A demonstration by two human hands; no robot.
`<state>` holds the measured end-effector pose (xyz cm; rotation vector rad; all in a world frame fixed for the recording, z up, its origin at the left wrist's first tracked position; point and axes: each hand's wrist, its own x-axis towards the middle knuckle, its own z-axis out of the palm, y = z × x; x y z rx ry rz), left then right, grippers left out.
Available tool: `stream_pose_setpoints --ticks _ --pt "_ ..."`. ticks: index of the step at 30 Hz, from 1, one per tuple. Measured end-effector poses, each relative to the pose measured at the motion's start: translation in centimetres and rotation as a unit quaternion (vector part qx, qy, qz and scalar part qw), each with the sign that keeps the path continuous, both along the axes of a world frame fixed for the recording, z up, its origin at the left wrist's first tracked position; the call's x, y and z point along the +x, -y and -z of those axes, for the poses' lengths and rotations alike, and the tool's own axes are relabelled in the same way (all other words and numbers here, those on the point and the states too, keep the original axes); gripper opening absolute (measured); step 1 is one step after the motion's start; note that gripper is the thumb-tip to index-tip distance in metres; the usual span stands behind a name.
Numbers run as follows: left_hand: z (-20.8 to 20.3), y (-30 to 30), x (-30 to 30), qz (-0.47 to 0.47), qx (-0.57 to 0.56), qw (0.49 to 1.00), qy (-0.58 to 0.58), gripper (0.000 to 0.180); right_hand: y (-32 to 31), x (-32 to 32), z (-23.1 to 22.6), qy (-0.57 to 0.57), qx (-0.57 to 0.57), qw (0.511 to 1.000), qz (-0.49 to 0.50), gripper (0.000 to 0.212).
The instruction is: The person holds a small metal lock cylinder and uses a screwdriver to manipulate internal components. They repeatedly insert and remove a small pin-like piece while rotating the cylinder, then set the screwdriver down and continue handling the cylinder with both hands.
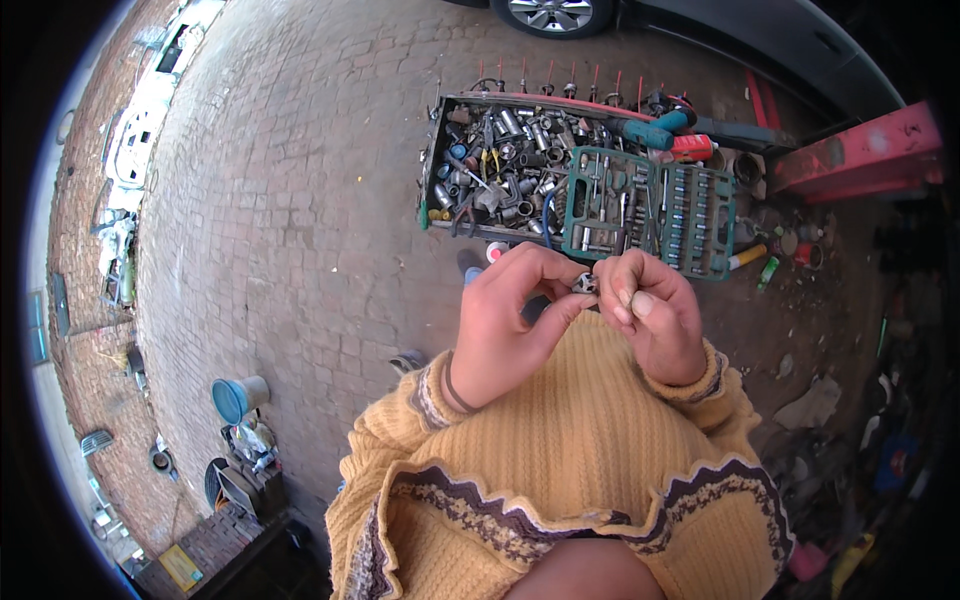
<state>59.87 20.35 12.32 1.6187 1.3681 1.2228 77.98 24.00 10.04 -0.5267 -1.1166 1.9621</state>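
Between the thumb and forefinger of my left hand [512,325] is a small, shiny metal piece [585,284]; its exact kind is too small to tell. My right hand [652,312] is right beside it, fingers curled and thumb pressed in. Whatever the right fingertips grip, if anything, is hidden. Just beyond both hands lies an open green socket set case [735,215] with rows of sockets and ratchet parts. It rests partly on a metal tray cart [432,160] heaped with loose sockets and fittings.
A teal cordless power tool [650,132] and a red can [692,148] sit at the cart's far right. A red steel beam [860,155] stands beyond them, near a dark car [770,40]. On the brick floor at left is a blue-topped bucket [232,400].
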Motion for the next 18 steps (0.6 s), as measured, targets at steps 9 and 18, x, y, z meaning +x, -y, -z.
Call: stream_pose_setpoints --ticks 9,18 --pt "-0.2 -0.5 0.2 0.029 0.071 0.995 -0.064 0.022 -0.2 0.6 0.0 -0.045 -0.041 0.998 0.001 0.012" --pt "0.3 -0.8 -0.7 0.101 0.108 0.985 -0.092 0.024 -0.8 0.7 -0.8 -0.134 -0.259 0.956 -0.022 0.012"
